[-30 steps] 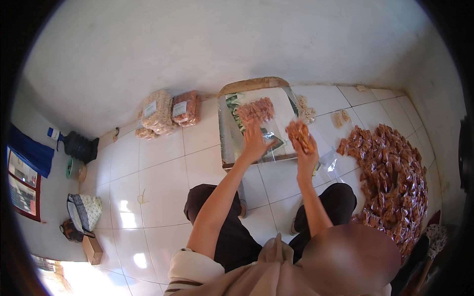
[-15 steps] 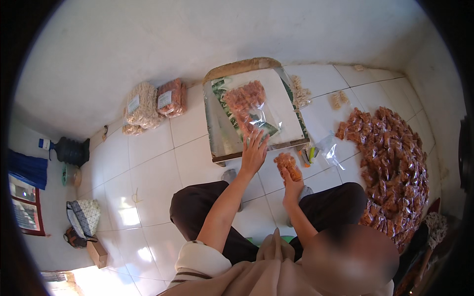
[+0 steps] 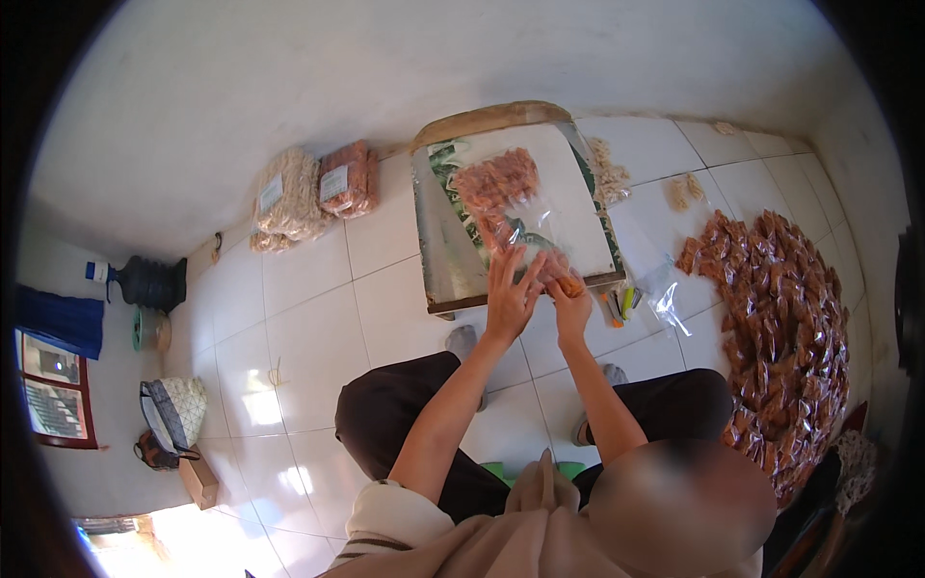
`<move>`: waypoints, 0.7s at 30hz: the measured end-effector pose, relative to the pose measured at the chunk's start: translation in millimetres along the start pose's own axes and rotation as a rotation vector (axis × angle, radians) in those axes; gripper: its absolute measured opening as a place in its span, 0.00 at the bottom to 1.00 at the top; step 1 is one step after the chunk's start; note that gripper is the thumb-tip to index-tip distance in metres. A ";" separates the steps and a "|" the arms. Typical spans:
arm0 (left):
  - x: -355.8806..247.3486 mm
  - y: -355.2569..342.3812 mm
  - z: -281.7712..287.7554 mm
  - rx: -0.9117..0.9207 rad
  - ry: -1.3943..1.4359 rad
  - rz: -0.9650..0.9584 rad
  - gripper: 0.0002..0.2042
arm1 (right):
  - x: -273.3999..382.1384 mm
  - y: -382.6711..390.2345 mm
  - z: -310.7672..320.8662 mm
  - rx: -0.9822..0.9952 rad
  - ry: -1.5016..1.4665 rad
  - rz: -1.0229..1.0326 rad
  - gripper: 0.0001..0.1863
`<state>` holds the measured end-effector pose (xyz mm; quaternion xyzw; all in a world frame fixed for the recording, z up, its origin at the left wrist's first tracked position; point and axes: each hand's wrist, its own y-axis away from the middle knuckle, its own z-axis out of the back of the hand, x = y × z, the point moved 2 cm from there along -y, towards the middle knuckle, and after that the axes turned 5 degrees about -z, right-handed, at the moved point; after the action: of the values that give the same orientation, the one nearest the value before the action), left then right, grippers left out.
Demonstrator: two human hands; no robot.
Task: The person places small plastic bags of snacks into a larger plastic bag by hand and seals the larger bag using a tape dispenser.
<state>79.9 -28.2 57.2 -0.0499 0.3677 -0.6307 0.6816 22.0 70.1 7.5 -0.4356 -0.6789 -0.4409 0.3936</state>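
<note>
Both hands are at the near edge of a low table (image 3: pixel 487 119) with a wooden rim and a leaf-patterned top. On it lies a large clear plastic bag (image 3: pixel 544 214) partly filled with small packets of orange-brown snacks (image 3: pixel 496 183). My left hand (image 3: pixel 511 303) has its fingers stretched out and apart over the bag's near end. Close beside it, my right hand (image 3: pixel 572 308) grips a small snack packet (image 3: pixel 561 274) by the bag's near end. Whether that packet is inside the bag, I cannot tell.
A big heap of snack packets (image 3: pixel 776 347) covers the floor at right. Clear plastic bags (image 3: pixel 665 299) and a green-handled tool (image 3: pixel 627 301) lie beside the table. Filled bags of pale snacks (image 3: pixel 287 197) and orange snacks (image 3: pixel 348 180) stand along the wall.
My right hand has moved up from between the knees to the table with the snack packet. My left hand stays at the bag's near end. The view has shifted slightly.
</note>
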 end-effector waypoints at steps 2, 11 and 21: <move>-1.7 -0.9 0.1 -0.054 0.009 -0.029 0.22 | -9.6 -11.3 -6.2 0.025 -0.040 0.136 0.25; 109.3 -43.4 -40.6 -0.396 0.559 0.695 0.43 | -2.2 -44.9 -58.3 0.146 0.403 0.371 0.31; 112.4 -55.0 -47.8 -0.332 0.484 0.717 0.56 | -6.2 -81.0 -64.0 0.511 0.823 0.646 0.39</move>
<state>0.3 -121.1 2.6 0.1205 0.6062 -0.2813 0.7341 -42.5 -10.4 0.4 -0.3046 -0.3875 -0.2535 0.8323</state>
